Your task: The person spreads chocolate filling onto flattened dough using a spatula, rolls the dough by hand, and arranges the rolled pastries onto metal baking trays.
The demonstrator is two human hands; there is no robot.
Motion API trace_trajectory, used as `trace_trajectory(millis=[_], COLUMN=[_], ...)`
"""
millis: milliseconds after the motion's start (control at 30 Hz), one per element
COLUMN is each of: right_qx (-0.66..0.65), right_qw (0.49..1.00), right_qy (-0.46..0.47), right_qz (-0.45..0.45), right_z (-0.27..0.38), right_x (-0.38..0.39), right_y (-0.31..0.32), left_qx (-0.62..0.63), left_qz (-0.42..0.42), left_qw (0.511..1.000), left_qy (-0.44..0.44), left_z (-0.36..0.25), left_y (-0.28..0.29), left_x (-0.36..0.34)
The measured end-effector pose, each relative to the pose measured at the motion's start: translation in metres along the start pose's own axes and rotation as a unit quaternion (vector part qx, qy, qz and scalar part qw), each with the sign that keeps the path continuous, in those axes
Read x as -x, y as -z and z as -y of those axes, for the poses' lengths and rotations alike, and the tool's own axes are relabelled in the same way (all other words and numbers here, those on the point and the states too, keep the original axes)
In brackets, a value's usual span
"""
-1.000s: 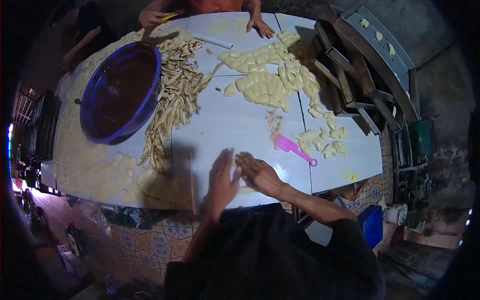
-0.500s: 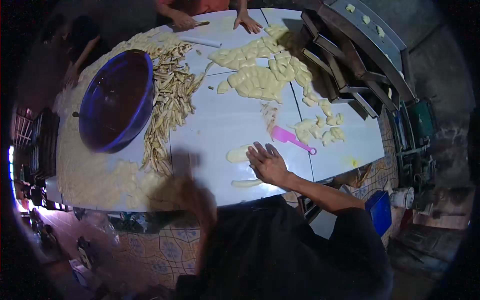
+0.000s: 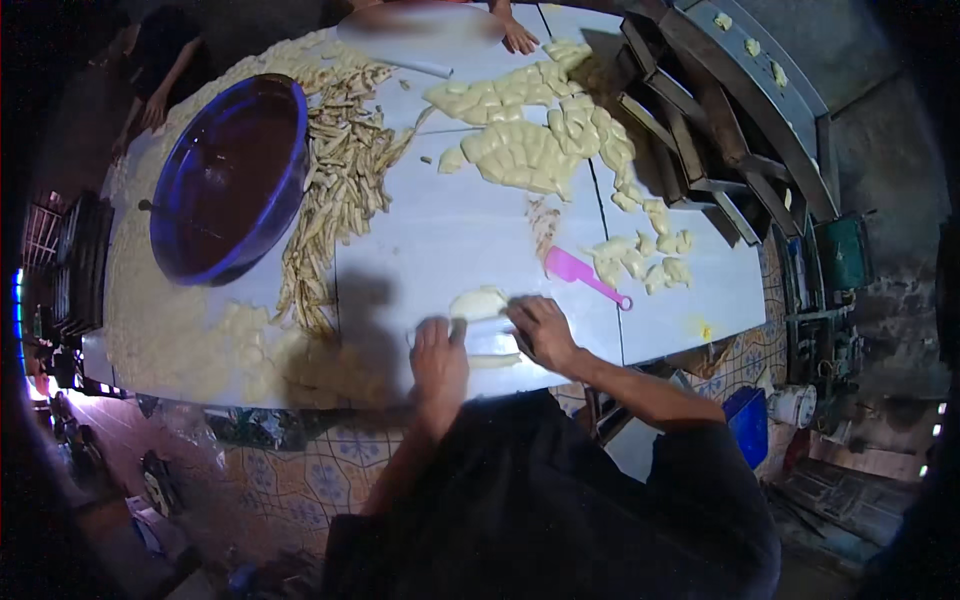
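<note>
Both my hands rest on a white rolling pin [image 3: 487, 327] on the white table, with fingers bent over its two ends. My left hand [image 3: 438, 365] is on the left end, and my right hand [image 3: 543, 335] is on the right end. The pin lies against the near edge of a flattened oval of pale dough [image 3: 480, 302]. Closer to me is a narrow dough strip [image 3: 492, 360]. Right of my right hand lies a pink scoop [image 3: 572, 268], beside a brown, crumbly smear [image 3: 543, 225].
Many pale dough pieces [image 3: 520, 155] spread across the table's far middle. At left are a purple-blue basin [image 3: 302, 140] with dark contents and a heap of brownish strips [image 3: 340, 170]. Stacked metal trays [image 3: 690, 120] stand far right. A co-worker's hand [image 3: 518, 36] rests at the far edge.
My left hand has come from the left onto the table with the rolling pin. My right hand has moved off the flattened dough onto the pin's right end.
</note>
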State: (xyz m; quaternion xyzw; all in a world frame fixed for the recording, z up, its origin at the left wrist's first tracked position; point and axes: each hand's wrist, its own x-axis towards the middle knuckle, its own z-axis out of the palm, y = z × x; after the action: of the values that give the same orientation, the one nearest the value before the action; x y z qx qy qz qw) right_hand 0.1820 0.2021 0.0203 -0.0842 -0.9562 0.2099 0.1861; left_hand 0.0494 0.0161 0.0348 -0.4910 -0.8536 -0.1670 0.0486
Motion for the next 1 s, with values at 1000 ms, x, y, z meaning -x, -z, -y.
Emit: trace_trajectory(millis=[1000], right_qx=[0.115], right_qw=[0.966], right_qy=[-0.23], right_qz=[0.016], right_z=[-0.081], right_x=[0.002], right_y=[0.061], left_qx=[0.08], left_qz=[-0.045], left_qw=[0.994], left_qy=[0.064], left_z=[0.041], left_y=[-0.013], left_x=[-0.092])
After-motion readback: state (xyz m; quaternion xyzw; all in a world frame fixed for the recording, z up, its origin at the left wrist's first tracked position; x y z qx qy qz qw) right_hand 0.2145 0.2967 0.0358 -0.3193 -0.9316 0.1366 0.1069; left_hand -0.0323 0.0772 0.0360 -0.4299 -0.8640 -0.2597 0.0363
